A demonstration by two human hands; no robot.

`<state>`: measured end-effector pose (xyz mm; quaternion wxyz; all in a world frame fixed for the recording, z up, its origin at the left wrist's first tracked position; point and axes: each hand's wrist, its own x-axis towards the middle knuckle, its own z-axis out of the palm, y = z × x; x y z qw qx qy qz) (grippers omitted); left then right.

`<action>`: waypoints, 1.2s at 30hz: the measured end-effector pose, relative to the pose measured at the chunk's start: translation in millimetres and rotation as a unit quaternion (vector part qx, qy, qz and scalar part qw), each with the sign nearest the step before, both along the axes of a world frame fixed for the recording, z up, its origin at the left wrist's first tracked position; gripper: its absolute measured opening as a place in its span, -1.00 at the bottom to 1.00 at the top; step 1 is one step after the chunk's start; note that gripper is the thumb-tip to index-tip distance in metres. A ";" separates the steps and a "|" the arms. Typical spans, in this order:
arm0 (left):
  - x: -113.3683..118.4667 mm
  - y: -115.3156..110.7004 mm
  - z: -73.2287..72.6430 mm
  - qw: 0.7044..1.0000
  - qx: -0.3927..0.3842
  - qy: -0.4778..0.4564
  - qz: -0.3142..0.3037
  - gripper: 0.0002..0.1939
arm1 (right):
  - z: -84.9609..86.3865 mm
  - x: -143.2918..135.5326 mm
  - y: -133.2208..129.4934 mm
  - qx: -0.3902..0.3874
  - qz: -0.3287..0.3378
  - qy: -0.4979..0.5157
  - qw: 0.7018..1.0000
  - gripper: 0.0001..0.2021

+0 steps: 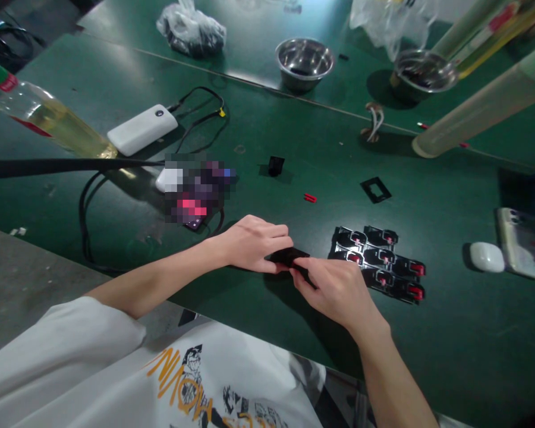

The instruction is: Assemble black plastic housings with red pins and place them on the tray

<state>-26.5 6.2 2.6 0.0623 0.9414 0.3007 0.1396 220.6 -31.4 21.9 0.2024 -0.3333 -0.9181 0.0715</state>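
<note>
My left hand (pixel 254 242) and my right hand (pixel 334 288) meet over the green table (pixel 258 137), both gripping one small black plastic part (pixel 289 257) between the fingertips. Just right of my hands lie several black parts with red tabs (pixel 378 261), laid in rows on the table. A black frame piece (pixel 375 189), a small black block (pixel 275 166) and a tiny red piece (pixel 310 197) lie further back.
A white power bank (pixel 142 129) with cables, a bottle (pixel 40 116) at the left, two steel bowls (pixel 304 62), plastic bags (pixel 191 28), cardboard tubes (pixel 485 113), a white earbud case (pixel 486 257) and a phone (pixel 521 242) at the right.
</note>
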 end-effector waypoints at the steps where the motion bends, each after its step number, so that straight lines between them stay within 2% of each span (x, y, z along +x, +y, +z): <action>1: -0.1 0.0 -0.1 1.000 0.000 0.002 -0.001 -0.64 | 0.4 -0.2 0.1 0.004 0.000 -0.001 1.000 -0.85; 14: -0.8 0.8 -0.6 1.000 0.009 -0.010 -0.011 -0.66 | 8.3 3.8 1.1 0.038 0.009 0.033 0.999 -0.85; 24: -0.8 0.6 -3.1 1.000 0.014 -0.017 -0.006 -0.62 | 4.0 -0.1 0.9 0.040 0.008 0.000 0.999 -0.78; 36: -1.3 0.4 -1.7 1.000 0.011 -0.012 -0.008 -0.65 | 2.6 0.6 1.1 0.037 -0.005 -0.001 0.999 -0.79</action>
